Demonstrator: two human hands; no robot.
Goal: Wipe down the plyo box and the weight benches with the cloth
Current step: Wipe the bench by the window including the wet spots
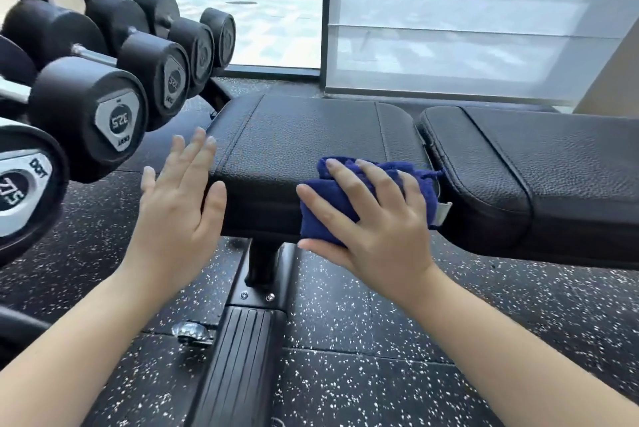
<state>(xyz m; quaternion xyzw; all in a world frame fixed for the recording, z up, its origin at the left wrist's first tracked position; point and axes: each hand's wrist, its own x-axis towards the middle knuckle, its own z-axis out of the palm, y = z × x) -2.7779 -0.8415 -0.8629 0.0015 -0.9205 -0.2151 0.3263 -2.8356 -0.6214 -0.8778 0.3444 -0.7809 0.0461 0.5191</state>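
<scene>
right now the weight bench (304, 136) spans the view, its black padded seat grainy and firm-looking, with dumbbells (86, 112) racked to its left. the left hand (176, 205) hovers flat just beside the seat's end, fingers straight and wide, holding nothing. the right hand (373, 219) lies spread on the folded blue cloth (316, 215), pressing it over the seat's near edge. the cloth looks soft and light and likely to bunch, so a flat palm on top should keep it folded.
</scene>
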